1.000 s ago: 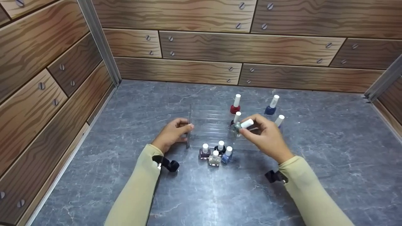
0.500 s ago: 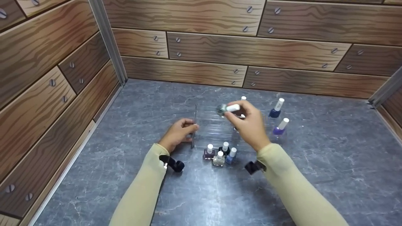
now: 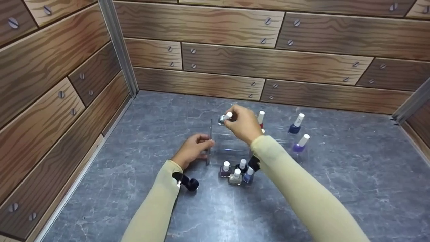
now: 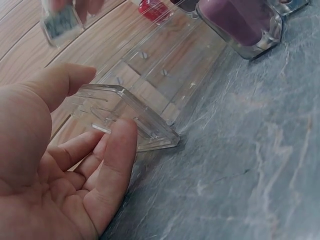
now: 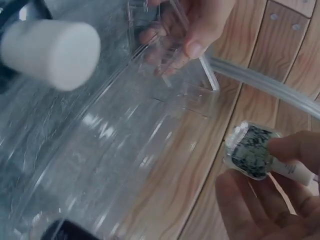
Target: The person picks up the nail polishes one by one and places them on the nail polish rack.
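My right hand (image 3: pixel 244 124) pinches a nail polish bottle (image 5: pixel 251 150) with dark and silvery flecks and a white cap. It holds the bottle tilted over the far left part of a clear plastic rack (image 3: pixel 231 143). At the rack's left end, my left hand (image 3: pixel 192 150) grips the upright end panel (image 4: pixel 145 117) between thumb and fingers. A red nail polish bottle (image 3: pixel 261 118) stands behind my right wrist, partly hidden. Another white cap shows just below it, mostly covered by the forearm.
Close in front of the rack stand a dark purple bottle (image 3: pixel 225 171), a black one (image 3: pixel 242 164), a clear glittery one (image 3: pixel 235 178) and a blue one (image 3: pixel 248 176). Toward the right are a navy bottle (image 3: pixel 295 128) and a violet bottle (image 3: pixel 298 148). Wood-patterned walls (image 3: pixel 215 64) enclose the table.
My right hand has carried the flecked nail polish bottle leftward and back, from beside the other bottles to the rack's far left. My left hand keeps its grip on the end panel.
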A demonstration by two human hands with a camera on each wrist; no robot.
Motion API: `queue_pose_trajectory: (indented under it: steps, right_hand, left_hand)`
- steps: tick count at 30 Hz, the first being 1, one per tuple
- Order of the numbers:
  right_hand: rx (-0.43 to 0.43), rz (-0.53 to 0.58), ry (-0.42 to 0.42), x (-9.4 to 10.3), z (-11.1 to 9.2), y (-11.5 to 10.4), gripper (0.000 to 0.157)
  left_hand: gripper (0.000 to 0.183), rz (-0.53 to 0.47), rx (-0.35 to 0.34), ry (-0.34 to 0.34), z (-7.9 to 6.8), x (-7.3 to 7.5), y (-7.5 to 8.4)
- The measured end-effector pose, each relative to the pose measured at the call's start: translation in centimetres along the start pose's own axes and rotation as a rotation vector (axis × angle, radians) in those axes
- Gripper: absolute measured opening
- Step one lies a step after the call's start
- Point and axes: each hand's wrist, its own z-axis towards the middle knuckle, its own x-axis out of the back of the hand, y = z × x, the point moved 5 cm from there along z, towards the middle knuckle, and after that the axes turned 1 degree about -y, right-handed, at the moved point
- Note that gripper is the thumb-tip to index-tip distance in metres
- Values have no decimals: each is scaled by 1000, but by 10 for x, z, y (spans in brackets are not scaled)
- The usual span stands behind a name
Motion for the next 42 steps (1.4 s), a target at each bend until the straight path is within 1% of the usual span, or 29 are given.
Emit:
queue_pose_trajectory:
  steps: [5,11,14,21,25,32,36,39,42]
  right_hand:
    - [-13,-125,-65,-11,8,3,9]
    - [-58,-207,-99,-16,14,5,12]
    - [-76,-236,-107,-16,17,7,13]
    - [-53,-256,-144,-17,22,6,13]
    - [-45,-293,-176,-21,24,7,13]
    - [-53,-291,-212,-25,26,11,16]
    - [-66,-286,-229,-24,26,11,21]
    - [-89,-246,-242,-23,26,8,32]
    - [-117,-195,-242,-17,22,2,45]
  left_hand:
    - [49,-1,10,-15,-1,-3,1]
    - [51,-6,9,-25,0,-4,2]
    - [51,-1,3,-26,1,-4,3]
    - [49,-3,3,-16,1,2,2]
    - [50,-1,6,-16,0,3,1]
    - [50,2,24,-20,1,0,-1]
    - [50,12,31,-24,1,-1,-1]
    - [50,10,30,-24,2,0,-2]
    - [49,3,25,-7,1,4,-2]
